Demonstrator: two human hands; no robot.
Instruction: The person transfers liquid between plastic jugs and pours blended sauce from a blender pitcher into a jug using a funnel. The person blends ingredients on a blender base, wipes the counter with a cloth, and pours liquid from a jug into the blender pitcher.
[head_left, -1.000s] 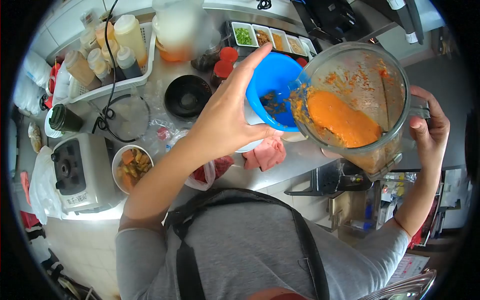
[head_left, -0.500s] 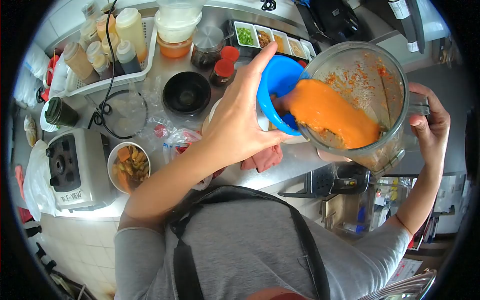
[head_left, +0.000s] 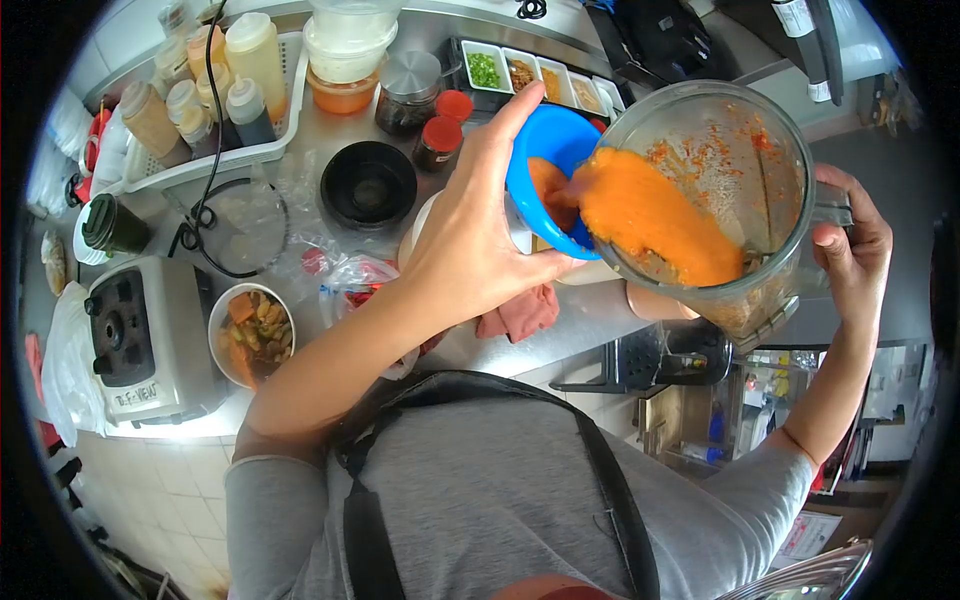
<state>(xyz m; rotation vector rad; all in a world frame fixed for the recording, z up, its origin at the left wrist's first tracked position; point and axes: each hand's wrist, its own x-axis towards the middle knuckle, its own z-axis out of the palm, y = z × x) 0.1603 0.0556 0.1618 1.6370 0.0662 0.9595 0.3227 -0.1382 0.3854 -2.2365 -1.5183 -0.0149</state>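
Note:
My left hand (head_left: 480, 230) grips a blue cup (head_left: 545, 145), thumb and fingers around its side. My right hand (head_left: 855, 235) is closed on the handle of a clear blender jar (head_left: 775, 140), which is tipped toward the cup. Thick orange puree (head_left: 660, 220) runs over the jar's lip into the cup, where orange shows inside. Bits of orange and red cling to the jar wall. Below the cup, a pink cloth (head_left: 522, 312) lies on the metal counter.
A blender base (head_left: 155, 340) and a bowl of vegetable pieces (head_left: 252, 335) stand at left. Behind are a basket (head_left: 215, 165) of squeeze bottles, a black bowl (head_left: 368, 185), red-lidded jars (head_left: 440, 140) and a tray of toppings (head_left: 540, 80). A cable loops near the bottles.
The puree has flowed over the jar's lip into the cup, which now shows orange inside. A blurred shape over the stacked tubs at the back is gone.

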